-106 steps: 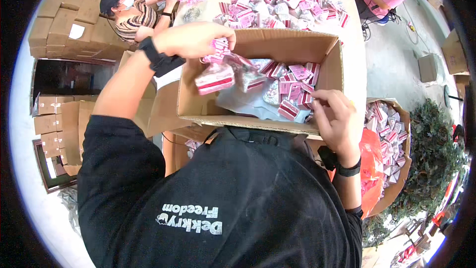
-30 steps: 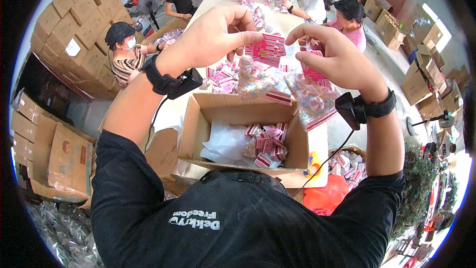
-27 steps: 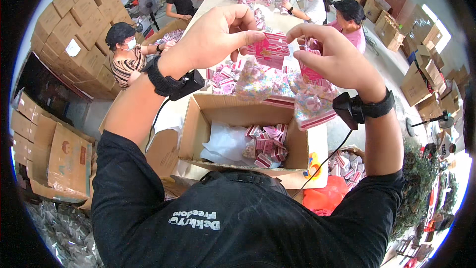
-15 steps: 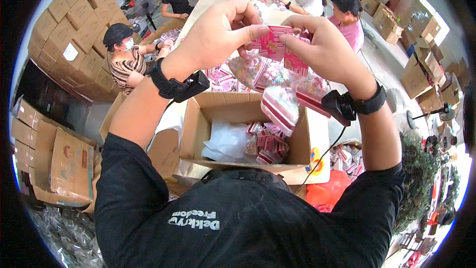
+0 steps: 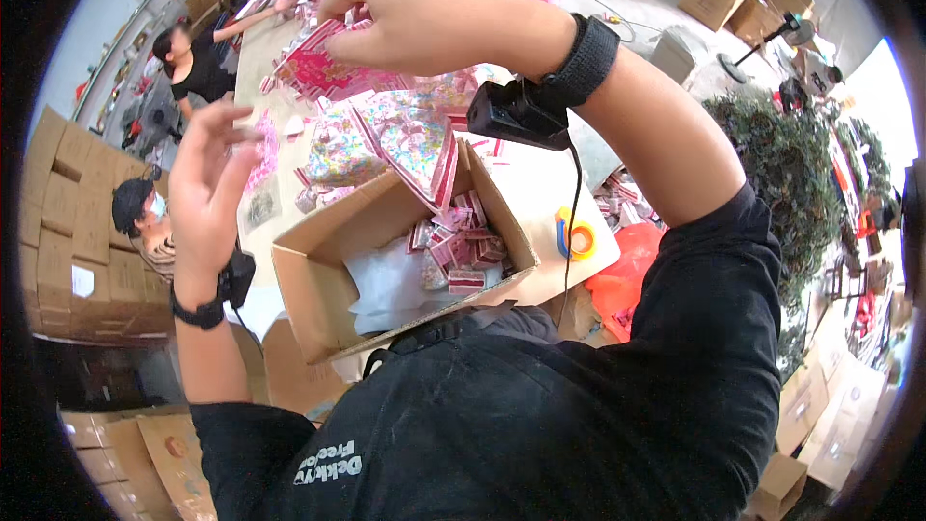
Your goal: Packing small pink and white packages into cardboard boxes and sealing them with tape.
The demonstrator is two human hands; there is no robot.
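In my right hand (image 5: 415, 19), fingers and thumb close on the pink header card (image 5: 333, 58) of several clear packets. The packets (image 5: 371, 140) are filled with small multicoloured bits and hang below the hand, partly over the far side of an open cardboard box (image 5: 313, 280). Off to the left, my left hand (image 5: 212, 193) is raised with its fingers curved and apart, holding nothing and slightly blurred. Inside the box, more pink-carded packets (image 5: 463, 246) lie on the right beside a crumpled white sheet (image 5: 395, 275).
The long table (image 5: 526, 193) carries more pink packets toward its far end. A yellow and blue tape roll (image 5: 577, 236) lies near its right edge, above a red bag (image 5: 627, 275). Several co-workers are around the table. Stacked cartons (image 5: 82, 222) stand at the left.
My left hand has let go of the packets and moved left and down. My right hand still grips them, now farther left in view. The whole view has turned.
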